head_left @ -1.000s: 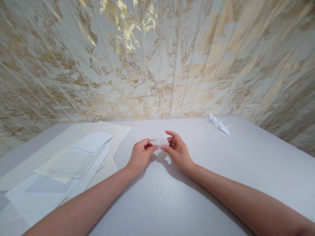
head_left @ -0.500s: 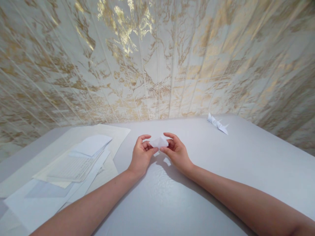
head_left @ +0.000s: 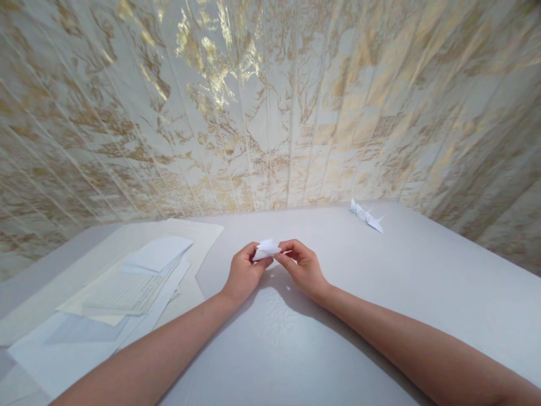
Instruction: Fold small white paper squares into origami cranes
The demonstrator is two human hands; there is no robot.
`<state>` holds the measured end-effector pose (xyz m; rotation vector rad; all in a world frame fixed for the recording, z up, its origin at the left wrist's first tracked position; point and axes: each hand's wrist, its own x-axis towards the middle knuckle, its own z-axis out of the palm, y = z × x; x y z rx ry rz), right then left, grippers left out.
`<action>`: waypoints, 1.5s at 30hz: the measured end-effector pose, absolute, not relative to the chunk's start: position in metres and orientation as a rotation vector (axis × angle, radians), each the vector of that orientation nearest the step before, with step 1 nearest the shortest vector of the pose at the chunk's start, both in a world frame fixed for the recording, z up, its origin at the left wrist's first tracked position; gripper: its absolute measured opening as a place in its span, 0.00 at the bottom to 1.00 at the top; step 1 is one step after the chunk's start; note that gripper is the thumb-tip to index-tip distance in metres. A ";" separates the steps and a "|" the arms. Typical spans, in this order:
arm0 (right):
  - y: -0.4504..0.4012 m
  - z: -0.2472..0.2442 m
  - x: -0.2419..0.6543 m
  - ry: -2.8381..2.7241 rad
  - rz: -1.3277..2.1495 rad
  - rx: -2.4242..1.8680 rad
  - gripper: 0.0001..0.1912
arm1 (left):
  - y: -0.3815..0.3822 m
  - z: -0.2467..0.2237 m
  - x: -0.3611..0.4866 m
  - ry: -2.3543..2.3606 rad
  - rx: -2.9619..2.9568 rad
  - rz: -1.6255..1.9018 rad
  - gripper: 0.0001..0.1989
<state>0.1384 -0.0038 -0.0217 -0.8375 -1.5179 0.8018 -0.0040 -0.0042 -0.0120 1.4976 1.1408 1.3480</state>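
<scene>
A small white folded paper [head_left: 267,248] is held just above the counter [head_left: 270,349], near the centre of the view. At its eight o'clock side it is gripped by the left hand [head_left: 246,272], with the thumb laid along the lower edge and the fingers curled behind. At its four o'clock side its pointed end is pinched between the thumb and forefinger of the right hand [head_left: 305,269]. A soft shadow is cast on the counter beneath both hands.

Between two and three o'clock, well apart from the hands, a row of white folded figures [head_left: 367,216] is set near the back edge. Between eight and nine o'clock, loose papers [head_left: 122,293] are heaped, some lined, with a white folded sheet [head_left: 163,252] laid on top. At twelve o'clock the counter is backed by a gold-patterned curtain [head_left: 270,113].
</scene>
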 end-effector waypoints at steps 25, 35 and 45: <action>-0.004 -0.022 0.143 -1.631 0.767 -0.752 0.03 | -0.005 -0.009 -0.007 1.082 1.373 1.311 0.08; -0.008 -0.019 0.142 -1.638 0.682 -0.648 0.05 | -0.006 -0.011 -0.009 1.053 1.367 1.404 0.09; -0.006 -0.017 0.145 -1.419 1.231 -0.493 0.21 | -0.005 -0.011 -0.007 0.731 1.027 1.095 0.18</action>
